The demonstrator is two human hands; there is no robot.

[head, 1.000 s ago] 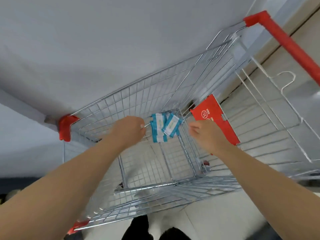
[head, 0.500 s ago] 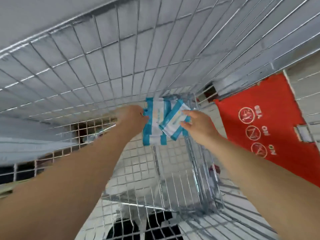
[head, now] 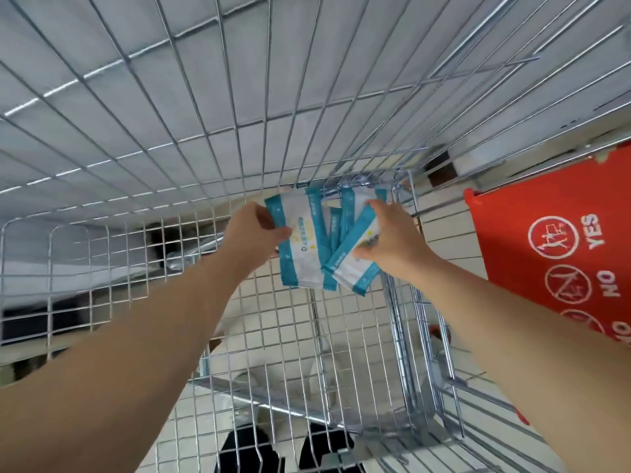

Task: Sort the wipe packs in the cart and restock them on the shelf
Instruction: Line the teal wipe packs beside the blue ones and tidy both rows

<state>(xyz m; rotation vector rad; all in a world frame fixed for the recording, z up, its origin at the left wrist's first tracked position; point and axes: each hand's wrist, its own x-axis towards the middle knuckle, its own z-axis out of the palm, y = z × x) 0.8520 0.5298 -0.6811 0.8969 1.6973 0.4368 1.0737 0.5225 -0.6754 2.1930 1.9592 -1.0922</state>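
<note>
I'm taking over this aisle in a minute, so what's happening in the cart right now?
A person reaches into the wire cart with both hands. The left hand pinches one teal-and-white wipe pack by its edge, and the right hand grips a second, tilted pack beside it. A few more packs lie behind them in the basket's far corner. No shelf is in view.

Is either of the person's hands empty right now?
No, the left hand pinches the left wipe pack and the right hand grips the tilted pack.
</note>
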